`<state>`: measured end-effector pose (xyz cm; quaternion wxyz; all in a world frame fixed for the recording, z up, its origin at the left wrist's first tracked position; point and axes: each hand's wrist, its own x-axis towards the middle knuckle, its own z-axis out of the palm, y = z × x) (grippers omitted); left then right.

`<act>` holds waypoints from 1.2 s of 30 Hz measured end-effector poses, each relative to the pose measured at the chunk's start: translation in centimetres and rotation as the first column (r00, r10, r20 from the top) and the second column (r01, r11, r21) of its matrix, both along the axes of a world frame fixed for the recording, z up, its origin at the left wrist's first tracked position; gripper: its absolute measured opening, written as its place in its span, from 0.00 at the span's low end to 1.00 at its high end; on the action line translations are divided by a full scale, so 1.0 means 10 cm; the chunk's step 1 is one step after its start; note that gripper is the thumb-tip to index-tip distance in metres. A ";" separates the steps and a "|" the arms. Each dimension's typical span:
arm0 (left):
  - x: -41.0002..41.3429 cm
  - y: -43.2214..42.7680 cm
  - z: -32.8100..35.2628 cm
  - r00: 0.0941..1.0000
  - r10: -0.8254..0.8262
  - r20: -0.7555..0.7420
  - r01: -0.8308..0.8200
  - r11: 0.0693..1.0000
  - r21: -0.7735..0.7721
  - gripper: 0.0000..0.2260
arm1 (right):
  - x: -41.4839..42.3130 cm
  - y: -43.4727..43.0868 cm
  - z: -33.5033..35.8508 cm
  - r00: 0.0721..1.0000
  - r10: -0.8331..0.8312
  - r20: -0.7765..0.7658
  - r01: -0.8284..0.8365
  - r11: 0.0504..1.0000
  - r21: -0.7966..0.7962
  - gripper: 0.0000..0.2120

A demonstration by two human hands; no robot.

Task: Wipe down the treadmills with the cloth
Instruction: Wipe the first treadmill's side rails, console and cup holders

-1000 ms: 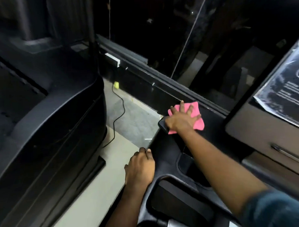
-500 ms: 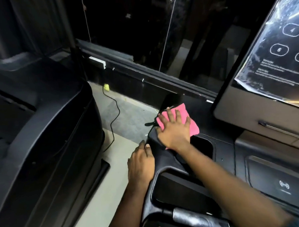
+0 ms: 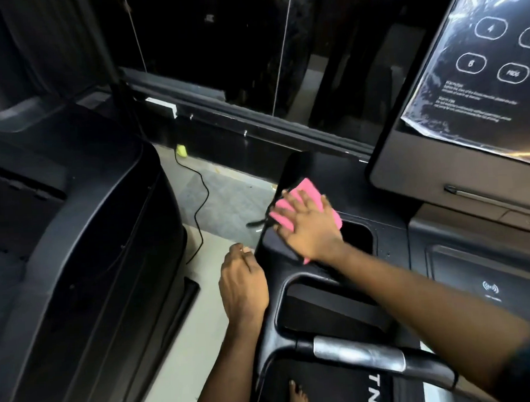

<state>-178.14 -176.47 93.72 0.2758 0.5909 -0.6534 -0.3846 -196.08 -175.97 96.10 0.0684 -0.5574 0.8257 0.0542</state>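
Hazard: you are pressing the pink cloth [image 3: 310, 189] flat on the left wing of the treadmill console [image 3: 347, 173], just beside the open cup recess [image 3: 358, 237], so a careless stroke is risking a loose corner dropping into that hole or off the outer edge. Right hand [image 3: 310, 226]: fingers are lying straight and spread, pressing the cloth, clasping nothing. Left hand [image 3: 243, 287]: fingers are bending at the console's outer edge and touching it; whether they are gripping it cannot be told.

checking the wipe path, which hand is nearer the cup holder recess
Right. The right hand presses the pink cloth beside the cup holder recess; the left hand rests farther off at the treadmill console's left edge.
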 end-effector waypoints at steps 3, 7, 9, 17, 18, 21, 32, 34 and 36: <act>-0.06 0.03 0.04 0.994 -0.093 0.054 0.090 0.995 0.053 0.12 | -0.23 -0.44 0.06 0.971 -0.238 -0.020 0.238 0.971 0.008 0.28; -0.12 0.08 0.04 0.991 -0.086 0.099 0.080 0.995 0.059 0.12 | 0.30 -0.23 -0.03 0.993 -0.100 -0.055 0.098 0.995 -0.029 0.28; -0.14 0.10 0.00 0.987 -0.092 0.130 0.091 0.996 0.014 0.13 | 0.34 0.15 -0.03 1.000 -0.009 0.010 0.009 0.999 -0.048 0.30; -0.17 0.10 -0.05 0.955 -0.172 0.244 0.194 0.979 -0.069 0.15 | -0.67 0.19 0.07 0.867 -0.498 -0.023 0.494 0.865 -0.089 0.31; -0.17 0.11 -0.05 0.953 -0.176 0.248 0.199 0.977 -0.072 0.15 | -0.59 0.31 0.03 0.861 -0.509 -0.016 0.504 0.856 -0.112 0.32; -0.17 0.09 -0.04 0.941 -0.201 0.270 0.232 0.969 -0.085 0.16 | -0.46 0.61 0.00 0.829 -0.559 -0.006 0.553 0.821 -0.142 0.34; -0.17 0.11 -0.07 0.925 -0.227 0.305 0.283 0.947 -0.151 0.19 | 0.00 0.64 0.11 0.830 -0.554 0.064 0.557 0.825 -0.096 0.37; -0.18 0.11 -0.08 0.922 -0.229 0.314 0.287 0.946 -0.153 0.19 | -0.22 0.38 0.14 0.834 -0.548 0.060 0.551 0.832 -0.065 0.36; -0.19 0.11 -0.10 0.916 -0.224 0.332 0.286 0.946 -0.151 0.18 | -0.46 -0.04 0.22 0.841 -0.536 0.072 0.538 0.843 -0.017 0.35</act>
